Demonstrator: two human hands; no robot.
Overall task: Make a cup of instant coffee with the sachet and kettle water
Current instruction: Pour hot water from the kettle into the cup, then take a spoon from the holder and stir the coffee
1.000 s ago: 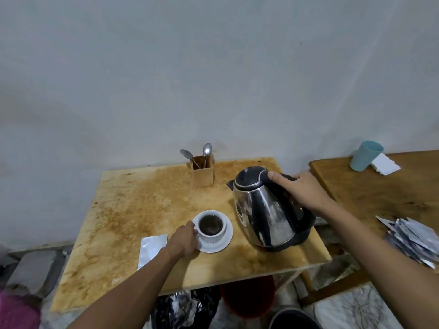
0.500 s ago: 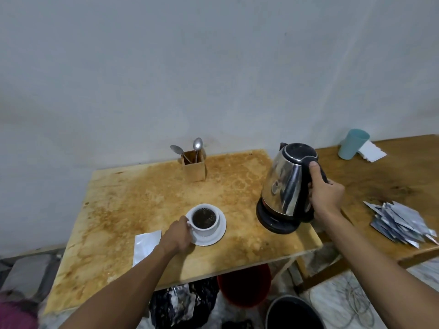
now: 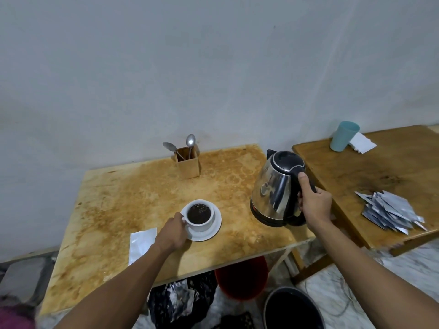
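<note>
The spoons [image 3: 187,144] stand beyond the filled cup [image 3: 199,214] steadied by the left hand [image 3: 174,230], while the right hand [image 3: 314,205] grips the kettle [image 3: 276,188] handle.

Left hand [image 3: 174,230] fingers curled (forearm extended), right hand [image 3: 314,205] closed, thumb up.

Glossy steel kettle [image 3: 273,186], stained matt wood table [image 3: 133,193] — glazed white cup [image 3: 199,216]

White cup [image 3: 199,216] of dark coffee beside upright steel kettle [image 3: 275,188].
</note>
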